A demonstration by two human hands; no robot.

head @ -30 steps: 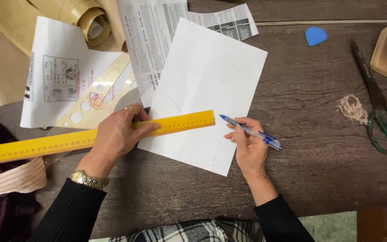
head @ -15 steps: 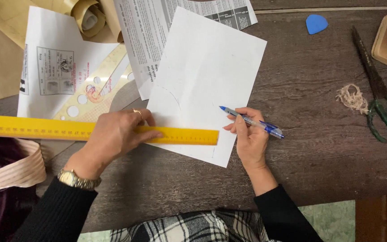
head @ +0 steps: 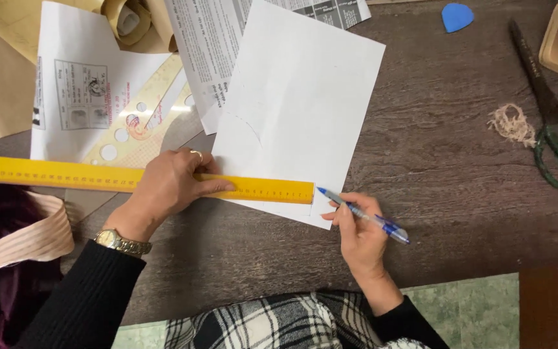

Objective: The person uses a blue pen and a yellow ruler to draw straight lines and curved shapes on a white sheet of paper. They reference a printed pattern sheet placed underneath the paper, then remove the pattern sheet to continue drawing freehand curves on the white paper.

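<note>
Yellow ruler [head: 98, 178] lies pressed flat under the spread left hand [head: 172, 184]; right hand [head: 360, 236] pinches a blue pen [head: 363, 215].

Black sleeves [head: 79, 297], gold wristwatch [head: 121, 243], finger ring [head: 197, 154].

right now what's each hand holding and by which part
The right hand grips a blue pen around mid-barrel. The left hand presses the yellow ruler flat near its middle.
</note>
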